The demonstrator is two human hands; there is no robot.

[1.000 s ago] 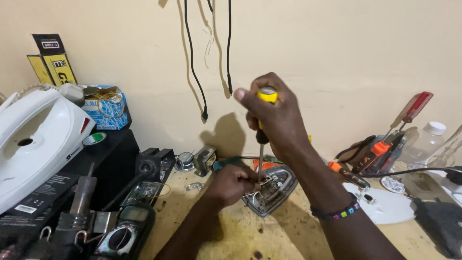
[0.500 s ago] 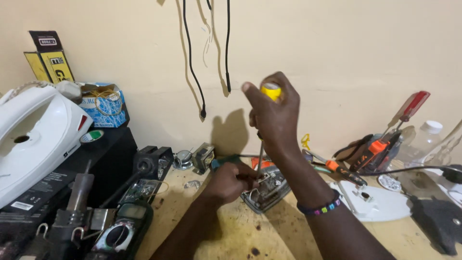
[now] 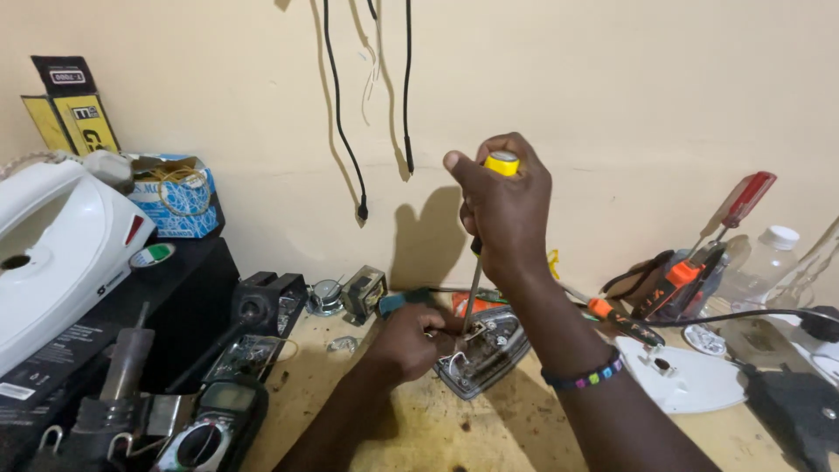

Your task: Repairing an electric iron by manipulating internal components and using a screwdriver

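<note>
My right hand (image 3: pixel 500 208) is wrapped around the yellow handle of a screwdriver (image 3: pixel 502 163), held upright with its metal shaft (image 3: pixel 469 301) pointing down. The tip meets the metal soleplate of an opened clothes iron (image 3: pixel 485 354) that lies on the wooden bench. My left hand (image 3: pixel 409 339) rests on the left side of that soleplate and steadies it, fingers curled over its edge. A beaded bracelet (image 3: pixel 584 378) circles my right wrist.
A white iron housing (image 3: pixel 52 253) sits on a black box at the left. A multimeter (image 3: pixel 210 433) lies at the front left with other tools. A white cover plate (image 3: pixel 686 380), red-handled screwdrivers (image 3: pixel 738 205) and a plastic bottle (image 3: pixel 762 258) stand at the right. Black cables (image 3: pixel 336 114) hang on the wall.
The view has shifted a little and my right hand with the screwdriver has turned slightly above the soleplate. My left hand stays on the iron.
</note>
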